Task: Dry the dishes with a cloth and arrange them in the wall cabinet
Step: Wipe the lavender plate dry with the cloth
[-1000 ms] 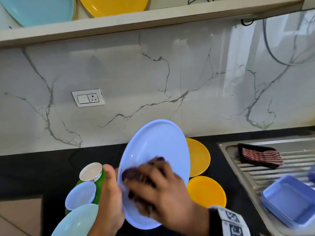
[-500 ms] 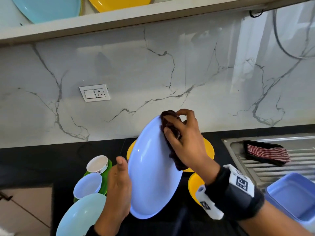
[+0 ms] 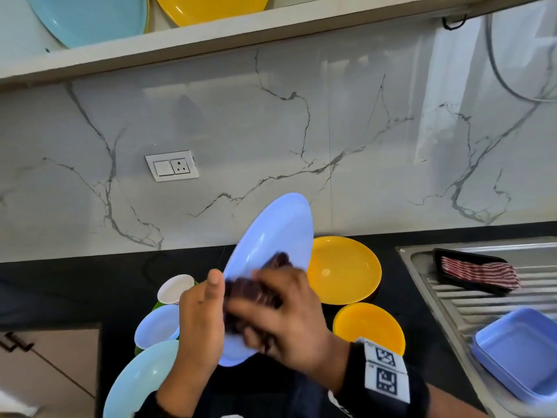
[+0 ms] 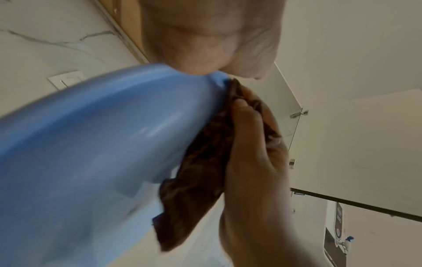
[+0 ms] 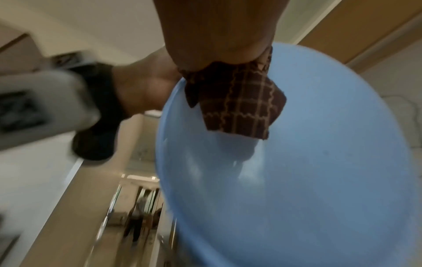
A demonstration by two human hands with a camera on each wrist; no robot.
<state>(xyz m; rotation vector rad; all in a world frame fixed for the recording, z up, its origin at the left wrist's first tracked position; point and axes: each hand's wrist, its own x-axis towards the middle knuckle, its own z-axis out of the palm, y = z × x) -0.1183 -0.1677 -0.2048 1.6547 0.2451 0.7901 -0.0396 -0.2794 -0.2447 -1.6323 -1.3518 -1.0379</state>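
Note:
A pale blue plate (image 3: 277, 233) stands tilted on edge above the black counter. My left hand (image 3: 202, 315) grips its left rim, thumb up along the edge. My right hand (image 3: 280, 315) presses a dark brown checked cloth (image 3: 256, 292) against the plate's lower inside face. In the left wrist view the plate (image 4: 91, 153) fills the left side and the cloth (image 4: 200, 171) bunches at its rim under the right hand (image 4: 253, 162). The right wrist view has the cloth (image 5: 237, 101) lying on the plate (image 5: 297, 171). A teal plate (image 3: 90, 19) and a yellow plate (image 3: 211, 7) stand on the wall cabinet shelf (image 3: 271, 28).
Two yellow plates (image 3: 343, 270) (image 3: 369, 327) lie on the counter to the right. At the left sit a white cup (image 3: 174, 289), a small blue bowl (image 3: 156, 325) and a teal plate (image 3: 141, 378). The sink drainboard (image 3: 482, 297) holds a black tray with a striped cloth (image 3: 479, 271) and a blue square dish (image 3: 521, 354).
My right hand has wiped the cloth from the plate's upper rim down to its lower middle. The plate stays held on edge by my left hand.

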